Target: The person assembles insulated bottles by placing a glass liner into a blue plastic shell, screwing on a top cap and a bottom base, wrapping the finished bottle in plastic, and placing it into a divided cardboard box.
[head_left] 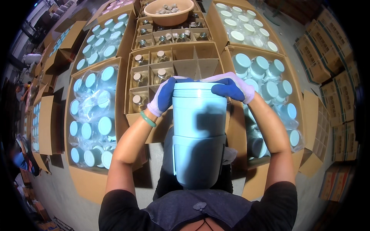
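Note:
In front of me stands a tall light-blue plastic canister [199, 123], its lower end between my legs. Threads show just below the light-blue lid [192, 87] at its top. My left hand [165, 95], in a lilac and blue work glove, is closed around the left side of the lid. On the opposite side my right hand [234, 89], gloved the same way, grips the lid with its fingers curled over the rim. Some fingertips of both hands are hidden behind the lid. A green bangle [148, 119] circles my left wrist.
Ahead is a divided carton [177, 49] with capped glass bottles [162, 74] in some compartments. A peach basin [169, 16] of small caps sits farther back. Cartons of light-blue canisters [91, 158] [269, 90] flank me. Sealed cartons [339, 88] are stacked at right.

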Action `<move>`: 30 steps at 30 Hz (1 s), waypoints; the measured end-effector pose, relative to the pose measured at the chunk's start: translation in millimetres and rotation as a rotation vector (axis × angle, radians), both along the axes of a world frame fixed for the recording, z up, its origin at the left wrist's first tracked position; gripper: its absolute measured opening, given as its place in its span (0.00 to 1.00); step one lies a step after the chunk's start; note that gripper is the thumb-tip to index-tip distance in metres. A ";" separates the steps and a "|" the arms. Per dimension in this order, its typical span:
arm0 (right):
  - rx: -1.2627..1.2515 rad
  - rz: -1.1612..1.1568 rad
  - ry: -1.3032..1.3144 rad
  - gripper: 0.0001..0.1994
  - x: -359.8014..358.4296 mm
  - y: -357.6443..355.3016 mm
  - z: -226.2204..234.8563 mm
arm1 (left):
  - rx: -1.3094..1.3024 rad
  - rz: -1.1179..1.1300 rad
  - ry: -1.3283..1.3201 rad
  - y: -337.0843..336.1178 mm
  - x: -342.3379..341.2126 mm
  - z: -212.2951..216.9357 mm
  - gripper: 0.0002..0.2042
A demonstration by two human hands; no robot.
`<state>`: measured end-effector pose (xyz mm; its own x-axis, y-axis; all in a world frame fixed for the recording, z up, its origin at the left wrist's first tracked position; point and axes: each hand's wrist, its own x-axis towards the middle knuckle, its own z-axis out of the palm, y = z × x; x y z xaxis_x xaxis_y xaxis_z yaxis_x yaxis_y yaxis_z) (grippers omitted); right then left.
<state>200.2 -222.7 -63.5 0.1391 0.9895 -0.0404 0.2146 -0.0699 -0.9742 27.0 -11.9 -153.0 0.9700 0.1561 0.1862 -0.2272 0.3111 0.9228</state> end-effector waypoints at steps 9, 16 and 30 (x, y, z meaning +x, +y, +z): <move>0.218 -0.037 0.223 0.25 -2.6 -5.2 -42.2 | 0.247 0.136 0.074 -15.1 -21.0 24.5 0.21; 0.435 -0.130 0.403 0.26 -1.2 -5.1 -85.9 | 0.571 0.302 0.032 -51.6 -13.0 66.9 0.09; 0.120 -0.355 0.181 0.24 -3.5 1.4 -37.9 | 0.509 0.073 -0.039 -0.3 1.4 47.9 0.20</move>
<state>196.7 -221.3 -101.4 0.4741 0.8803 0.0169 0.0219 0.0074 -0.9997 28.4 -12.2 -105.0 0.9507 0.1034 0.2925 -0.2692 -0.1937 0.9434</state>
